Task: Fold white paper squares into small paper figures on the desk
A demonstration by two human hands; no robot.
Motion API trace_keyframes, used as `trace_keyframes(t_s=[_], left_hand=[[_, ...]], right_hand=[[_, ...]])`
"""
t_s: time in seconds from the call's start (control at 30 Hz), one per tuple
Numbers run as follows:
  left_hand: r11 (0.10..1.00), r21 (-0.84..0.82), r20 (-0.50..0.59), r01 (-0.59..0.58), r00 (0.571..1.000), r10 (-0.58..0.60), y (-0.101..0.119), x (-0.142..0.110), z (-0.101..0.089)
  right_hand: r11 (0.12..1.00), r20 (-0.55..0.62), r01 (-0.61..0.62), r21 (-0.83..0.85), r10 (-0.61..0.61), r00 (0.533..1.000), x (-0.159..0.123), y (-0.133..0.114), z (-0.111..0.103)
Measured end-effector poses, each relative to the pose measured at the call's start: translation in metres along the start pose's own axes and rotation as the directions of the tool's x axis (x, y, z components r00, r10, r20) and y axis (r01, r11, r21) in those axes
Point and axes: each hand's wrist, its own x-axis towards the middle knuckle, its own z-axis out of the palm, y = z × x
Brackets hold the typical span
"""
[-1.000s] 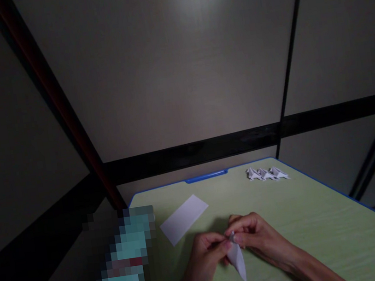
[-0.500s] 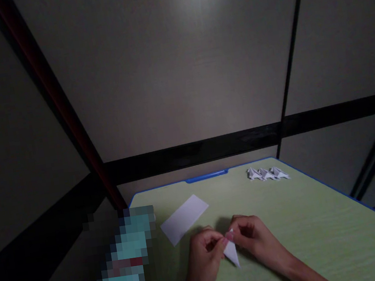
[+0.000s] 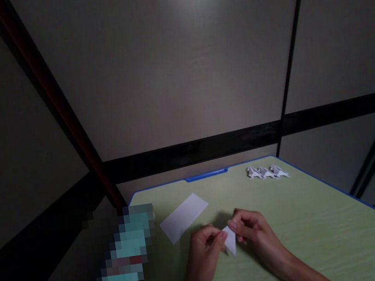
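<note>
Between my two hands is a small folded piece of white paper (image 3: 231, 242), with its narrow point hanging downward. My left hand (image 3: 206, 253) pinches its left edge between thumb and fingers. At its upper right corner, my right hand (image 3: 254, 229) grips it in a pinch, thumb on the near side. The fingers behind the paper are partly hidden. Just beyond my left hand, a flat rectangular white paper strip (image 3: 184, 217) lies slantwise on the table.
The light green table (image 3: 310, 221) has a blue edge and a blue groove (image 3: 207, 175) at the back. Three folded white paper figures (image 3: 267, 172) stand in a row at the far right. A blurred-out teal item (image 3: 129, 246) lies at the left edge. Behind rises a panelled wall (image 3: 178, 76).
My right hand has moved slightly up and away from the left, so the fingertips are farther apart. More of the folded paper shows between them, and its point sits a little higher.
</note>
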Motion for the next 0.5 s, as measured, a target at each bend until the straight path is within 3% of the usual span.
trace_keyframes(t_s=[0.13,0.3,0.4,0.5], left_hand=[[0.998,-0.057,0.038,-0.010,0.999,0.012,-0.005,0.003,0.003],[0.989,-0.146,0.098,0.021,0.995,-0.007,0.003,0.001,0.003],[0.990,-0.139,0.075,0.016,0.997,-0.005,0.006,0.000,0.002],[0.998,-0.066,-0.025,0.021,0.999,-0.022,0.006,-0.002,0.002]], right_hand=[[0.995,-0.039,0.000,0.100,0.004,0.999,0.000,0.000,0.001],[0.993,0.007,-0.016,0.116,0.016,1.000,0.001,0.000,0.002],[0.997,0.003,-0.018,0.071,0.018,1.000,0.001,0.003,0.002],[1.000,-0.036,-0.008,-0.011,0.007,0.999,0.000,0.004,0.004]])
